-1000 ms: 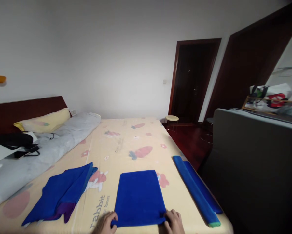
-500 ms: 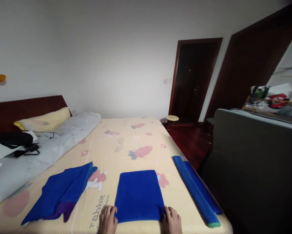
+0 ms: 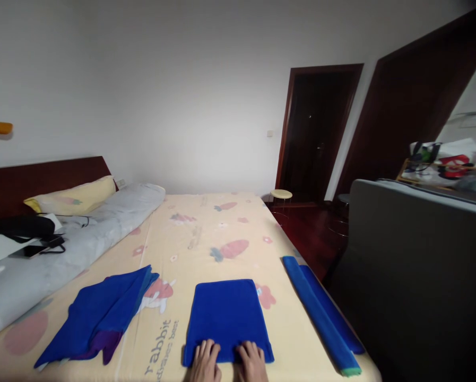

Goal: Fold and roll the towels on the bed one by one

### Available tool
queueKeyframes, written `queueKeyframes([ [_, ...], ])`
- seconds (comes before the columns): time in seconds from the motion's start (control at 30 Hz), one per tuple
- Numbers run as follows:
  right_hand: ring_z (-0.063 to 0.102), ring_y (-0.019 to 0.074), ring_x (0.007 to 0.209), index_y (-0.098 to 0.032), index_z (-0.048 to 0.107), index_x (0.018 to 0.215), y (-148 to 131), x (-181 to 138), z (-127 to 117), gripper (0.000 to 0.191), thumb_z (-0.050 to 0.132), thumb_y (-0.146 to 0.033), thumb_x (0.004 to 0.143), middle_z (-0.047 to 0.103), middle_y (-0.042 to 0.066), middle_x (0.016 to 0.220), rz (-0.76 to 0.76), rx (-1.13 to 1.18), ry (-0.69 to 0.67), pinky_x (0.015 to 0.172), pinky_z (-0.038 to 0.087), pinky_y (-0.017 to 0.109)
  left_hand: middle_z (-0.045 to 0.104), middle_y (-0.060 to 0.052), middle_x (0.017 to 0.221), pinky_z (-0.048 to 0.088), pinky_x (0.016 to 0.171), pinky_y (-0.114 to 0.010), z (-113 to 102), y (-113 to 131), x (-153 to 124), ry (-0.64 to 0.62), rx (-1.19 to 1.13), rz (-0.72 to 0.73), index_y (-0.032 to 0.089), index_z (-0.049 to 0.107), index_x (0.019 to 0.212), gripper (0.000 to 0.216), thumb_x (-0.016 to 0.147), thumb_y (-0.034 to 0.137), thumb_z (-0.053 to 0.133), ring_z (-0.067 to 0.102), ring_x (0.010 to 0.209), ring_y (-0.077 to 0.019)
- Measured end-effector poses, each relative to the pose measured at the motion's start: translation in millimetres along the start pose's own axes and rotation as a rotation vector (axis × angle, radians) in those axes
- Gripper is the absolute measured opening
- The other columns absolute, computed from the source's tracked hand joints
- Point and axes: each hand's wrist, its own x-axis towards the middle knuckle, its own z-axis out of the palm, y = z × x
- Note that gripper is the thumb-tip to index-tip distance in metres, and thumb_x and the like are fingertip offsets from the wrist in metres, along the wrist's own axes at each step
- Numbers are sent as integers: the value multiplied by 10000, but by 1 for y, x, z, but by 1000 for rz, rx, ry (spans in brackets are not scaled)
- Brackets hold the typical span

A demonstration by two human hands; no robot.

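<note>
A blue towel (image 3: 227,310) lies flat as a near-square on the bed in front of me. My left hand (image 3: 206,362) grips its near edge left of the middle, fingers curled over the cloth. A short way to the right, my right hand (image 3: 252,363) holds the same edge with bent fingers; the thumbs' grip underneath is partly hidden. To the left lies a crumpled blue towel (image 3: 98,310) with a purple part showing. Along the bed's right side is a long, narrow rolled or folded blue towel (image 3: 321,313) with a green end, beside a darker blue one (image 3: 331,307).
The bed sheet (image 3: 206,228) is pale yellow with printed carrots and lettering. A grey bundled quilt (image 3: 102,241), a pillow (image 3: 74,196) and black items (image 3: 23,228) lie at the left. A round stool (image 3: 281,194) and a dark grey panel (image 3: 413,270) stand to the right.
Both hands have moved inward from the towel's near corners to the middle part of its near edge. The corners now lie free and flat.
</note>
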Motion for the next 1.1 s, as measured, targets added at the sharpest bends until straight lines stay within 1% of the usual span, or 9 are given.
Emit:
queueKeyframes([
  [0.13, 579, 244, 962, -327, 600, 1087, 52, -13, -30, 424, 545, -165, 699, 665, 22, 1076, 56, -31, -20, 831, 373, 363, 611, -26, 1315, 384, 1043, -404, -22, -55, -20, 123, 38, 18, 317, 573, 1255, 576, 717, 134, 475, 525, 1218, -248],
  [0.23, 593, 229, 965, -358, 572, 1149, 70, -14, -47, 428, 557, -217, 745, 670, 6, 1119, 1, -27, -90, 822, 378, 352, 629, -19, 1284, 387, 1030, -388, -34, -75, -30, 179, 73, 49, 326, 572, 1244, 575, 725, 105, 462, 528, 1207, -229],
  [0.43, 578, 241, 971, -341, 602, 1010, 59, 2, -53, 349, 554, -167, 711, 676, -13, 1109, 17, -63, -31, 839, 357, 377, 627, 6, 1266, 366, 1027, -355, -51, -60, -22, 166, 65, 60, 317, 611, 1135, 554, 668, 57, 465, 513, 1209, -204],
  [0.53, 573, 223, 885, -309, 602, 946, 57, 9, -62, 330, 517, -118, 691, 693, -18, 936, 8, -7, -80, 814, 348, 367, 681, -1, 1060, 408, 958, -340, -66, -51, -20, 179, -7, 96, 286, 632, 987, 420, 698, 58, 430, 579, 1048, -186],
  [0.67, 558, 216, 855, -281, 595, 888, 59, 10, -76, 187, 501, -197, 749, 676, -15, 845, 23, 42, -103, 829, 343, 379, 664, -7, 901, 456, 865, -299, -81, -50, -24, 184, -181, 81, 259, 599, 866, 311, 679, 71, 437, 592, 910, -177],
  [0.8, 573, 208, 810, -287, 610, 911, 65, 6, -73, 171, 517, -246, 774, 687, -19, 838, 9, 17, -77, 785, 372, 363, 670, -1, 909, 471, 863, -247, -76, -56, -22, 154, -325, -3, 256, 582, 932, 333, 707, 79, 411, 611, 912, -147],
  [0.97, 599, 240, 921, -301, 568, 1149, 76, 2, -49, 403, 510, -192, 765, 676, 37, 1041, 91, -83, 78, 796, 394, 391, 673, -52, 1108, 463, 954, -322, -55, -60, -13, 252, -176, -134, 228, 602, 1098, 429, 723, 106, 435, 603, 1068, -198],
  [1.03, 603, 250, 943, -309, 571, 1152, 70, 2, -38, 452, 489, -135, 743, 666, 54, 1079, 113, -126, 143, 795, 399, 396, 665, -68, 1158, 471, 944, -356, -45, -53, -11, 321, -72, -106, 234, 606, 1149, 452, 748, 116, 434, 598, 1089, -224],
  [1.1, 607, 243, 934, -323, 593, 1111, 53, 4, -27, 449, 485, -106, 733, 672, 45, 1064, 53, -118, 130, 793, 404, 384, 659, -55, 1201, 471, 952, -360, -32, -37, -9, 327, -4, -24, 266, 606, 1183, 487, 762, 101, 423, 592, 1118, -224],
])
